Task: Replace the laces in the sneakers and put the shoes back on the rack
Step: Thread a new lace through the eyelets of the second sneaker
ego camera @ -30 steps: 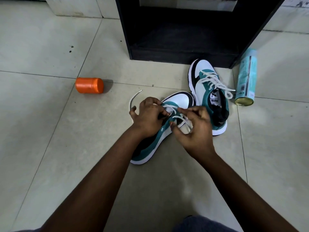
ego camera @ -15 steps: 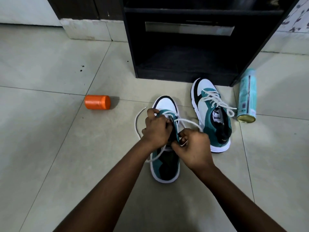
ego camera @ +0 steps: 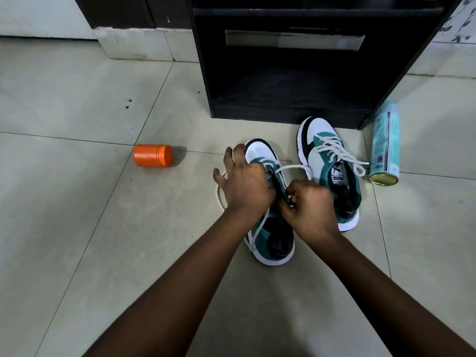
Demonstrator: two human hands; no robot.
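Left hand: our left hand (ego camera: 244, 185) lies over the tongue area of the near sneaker (ego camera: 270, 235), fingers spread wide and fairly straight, reaching toward the white toe; we cannot tell whether the palm pins the lace beneath it
Right hand: our right hand (ego camera: 307, 206) is curled tight at the right side of the same sneaker's eyelets, thumb and fingertips pinching there; the pinch sits where the lace (ego camera: 291, 168) arrives, though the tips hide what they hold
Lace: one white lace on the near sneaker, looping out to the right toward the second shoe, with another length trailing on the floor to the left and near side of the shoe
Sneakers: two, teal, white and black; the near one stands under our hands, toe pointing far; the far sneaker (ego camera: 328, 166) stands just to its right, fully laced, toe close to the rack
Rack: one black shoe rack (ego camera: 283, 73) at the far side, its lowest shelf showing no shoes
Cans: one pale teal spray can (ego camera: 385, 145) lying on the floor tiles (ego camera: 77, 202) right of the far sneaker
Caps: one orange cap (ego camera: 152, 155) lying on its side, well left of the shoes
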